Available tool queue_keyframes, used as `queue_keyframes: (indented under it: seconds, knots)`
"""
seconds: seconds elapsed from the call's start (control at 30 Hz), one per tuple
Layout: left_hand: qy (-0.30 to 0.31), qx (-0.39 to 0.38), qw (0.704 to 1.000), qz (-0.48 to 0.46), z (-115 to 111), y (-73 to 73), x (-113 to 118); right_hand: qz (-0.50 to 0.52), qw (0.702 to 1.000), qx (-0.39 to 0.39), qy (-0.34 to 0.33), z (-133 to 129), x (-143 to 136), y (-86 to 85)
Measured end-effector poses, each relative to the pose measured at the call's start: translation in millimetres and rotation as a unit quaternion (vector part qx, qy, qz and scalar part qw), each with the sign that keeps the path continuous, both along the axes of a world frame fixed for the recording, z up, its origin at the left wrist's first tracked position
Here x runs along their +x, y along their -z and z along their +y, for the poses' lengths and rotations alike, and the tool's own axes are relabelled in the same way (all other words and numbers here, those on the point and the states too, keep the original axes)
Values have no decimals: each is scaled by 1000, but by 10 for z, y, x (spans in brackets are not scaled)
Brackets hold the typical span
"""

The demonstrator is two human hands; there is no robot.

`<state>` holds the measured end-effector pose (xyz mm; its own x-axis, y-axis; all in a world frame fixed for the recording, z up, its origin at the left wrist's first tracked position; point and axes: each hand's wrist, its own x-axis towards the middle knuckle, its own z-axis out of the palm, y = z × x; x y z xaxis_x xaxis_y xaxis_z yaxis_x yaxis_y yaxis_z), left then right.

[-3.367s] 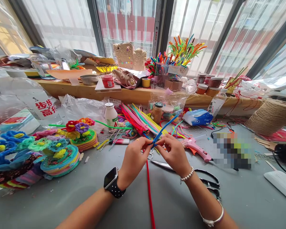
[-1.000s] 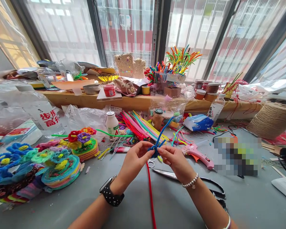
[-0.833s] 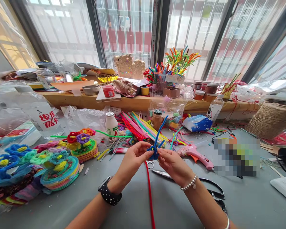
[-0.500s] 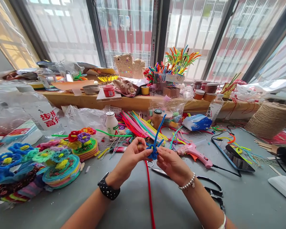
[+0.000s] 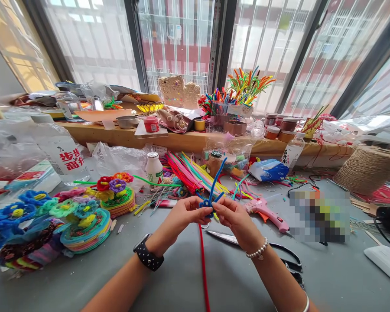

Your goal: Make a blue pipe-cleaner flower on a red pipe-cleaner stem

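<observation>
Above the middle of the grey table, a blue pipe cleaner (image 5: 217, 177) is bent into small loops at its lower end, with one long end sticking up. My left hand (image 5: 190, 210) pinches the looped part from the left, thumb in front. From the right, my right hand (image 5: 235, 214) grips a shorter end of it between thumb and fingers. Below my hands a red pipe cleaner (image 5: 203, 268) runs toward the front edge. Scissors (image 5: 287, 255) lie partly hidden under my right wrist, and a pink glue gun (image 5: 269, 214) rests just beyond.
Finished pipe-cleaner flowers (image 5: 16, 212) and round layered pieces (image 5: 87, 229) stand at the left. Behind my hands lie a bundle of coloured pipe cleaners (image 5: 185, 173) and a white bottle (image 5: 154, 169). A twine spool (image 5: 365, 169) is at the right. Jars line the wooden ledge (image 5: 178, 141).
My right fingers have shifted slightly on the blue pipe cleaner, and its looped part has turned a little. The view has moved slightly. A pixelated patch now covers the phone area.
</observation>
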<state>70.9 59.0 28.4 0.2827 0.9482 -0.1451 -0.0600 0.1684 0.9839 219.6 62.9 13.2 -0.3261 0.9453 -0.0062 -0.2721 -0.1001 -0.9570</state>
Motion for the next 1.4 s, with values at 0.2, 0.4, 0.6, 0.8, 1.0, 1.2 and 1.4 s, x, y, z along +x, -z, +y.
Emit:
queue_keyframes:
  seconds: [0.2,0.4,0.6,0.8,1.0,1.2,1.4]
  knots:
    - [46,-22,998,24,14,-5,-25,-10,1000,-1,17,22,50,-13]
    - [62,0,997,34,-2,18,-1,-71,997,20,33,-2,22,-12]
    - [36,-5,999,4,-16,99,25,-82,992,53,84,-8,-34,33]
    - [60,0,996,64,-2,69,-3,-175,981,81,35,9,45,11]
    - [70,58,986,139,-3,51,-11,-159,987,-7,-2,31,37,37]
    - [121,70,975,174,24,75,-59,-138,986,-76,-59,26,32,46]
    - [67,13,995,66,23,51,-40,-55,997,-56,-27,34,65,20]
